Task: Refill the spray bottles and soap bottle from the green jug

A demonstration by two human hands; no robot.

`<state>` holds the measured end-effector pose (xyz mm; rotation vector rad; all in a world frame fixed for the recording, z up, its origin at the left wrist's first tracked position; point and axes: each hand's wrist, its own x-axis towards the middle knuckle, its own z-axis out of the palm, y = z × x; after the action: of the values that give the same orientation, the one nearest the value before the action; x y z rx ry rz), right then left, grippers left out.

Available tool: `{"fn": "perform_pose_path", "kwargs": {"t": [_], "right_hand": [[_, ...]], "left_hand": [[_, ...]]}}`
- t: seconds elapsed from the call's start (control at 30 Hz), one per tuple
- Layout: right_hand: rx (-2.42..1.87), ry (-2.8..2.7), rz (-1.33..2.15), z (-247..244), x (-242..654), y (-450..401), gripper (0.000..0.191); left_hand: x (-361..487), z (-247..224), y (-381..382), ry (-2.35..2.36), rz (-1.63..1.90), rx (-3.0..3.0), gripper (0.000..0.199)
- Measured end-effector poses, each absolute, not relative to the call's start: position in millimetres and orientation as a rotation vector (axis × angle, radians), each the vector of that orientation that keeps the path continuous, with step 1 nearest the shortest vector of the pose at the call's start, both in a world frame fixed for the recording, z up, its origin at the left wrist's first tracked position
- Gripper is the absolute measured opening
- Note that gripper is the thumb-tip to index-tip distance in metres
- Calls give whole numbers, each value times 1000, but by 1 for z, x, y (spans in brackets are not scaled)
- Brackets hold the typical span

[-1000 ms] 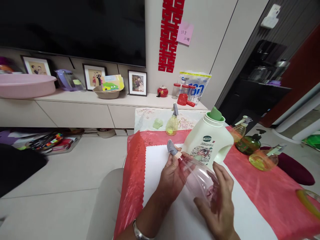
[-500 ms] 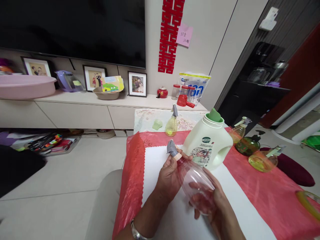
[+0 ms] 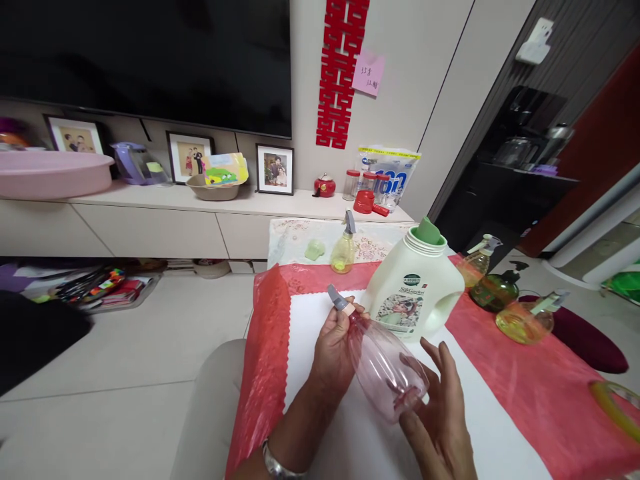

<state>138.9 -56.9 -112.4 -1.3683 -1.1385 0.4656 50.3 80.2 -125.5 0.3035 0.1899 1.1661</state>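
A clear pink spray bottle [image 3: 383, 367] with a grey spray head lies tilted between my hands. My left hand [image 3: 334, 347] is closed around its neck, just below the head. Near the bottle's base, my right hand [image 3: 440, 407] has its fingers spread, the thumb at or close to the bottom edge; whether it touches I cannot tell. Just beyond the bottle stands a large pale green detergent jug [image 3: 413, 287], with a green piece in its open mouth. Farther back is a yellowish spray bottle [image 3: 343, 250] with a grey head, beside a pale green cap [image 3: 315, 250].
White board [image 3: 305, 320] lies over red plastic sheeting [image 3: 267, 333] on the table. To the right are a green pump bottle [image 3: 495, 291], a yellow bottle [image 3: 525, 325] and a roll of tape [image 3: 617, 407]. Behind runs a low cabinet [image 3: 165, 227] with frames and jars.
My right hand has loosened from the bottle's lower body and spread its fingers. The bottle has turned a little, its spray head now pointing more to the left. My left hand keeps hold of the neck.
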Motion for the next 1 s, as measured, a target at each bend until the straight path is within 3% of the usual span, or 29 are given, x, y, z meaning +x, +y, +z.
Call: {"fn": "perform_pose_path", "kwargs": {"t": [0.17, 0.37, 0.63, 0.87, 1.0], "right_hand": [[-1628, -1199, 263, -125, 138, -55, 44], [-1536, -1429, 75, -140, 141, -51, 74], [-1481, -1567, -129, -139, 149, -45, 66], [-1497, -1305, 205, -141, 133, -51, 69], [-1284, -680, 912, -123, 123, -52, 87]], "left_hand": [[51, -124, 79, 241, 1213, 340, 23], [55, -124, 74, 196, 1174, 355, 23], [53, -109, 72, 264, 1114, 316, 17], [53, -108, 70, 257, 1121, 310, 18], [54, -108, 68, 280, 1122, 360, 19]]}}
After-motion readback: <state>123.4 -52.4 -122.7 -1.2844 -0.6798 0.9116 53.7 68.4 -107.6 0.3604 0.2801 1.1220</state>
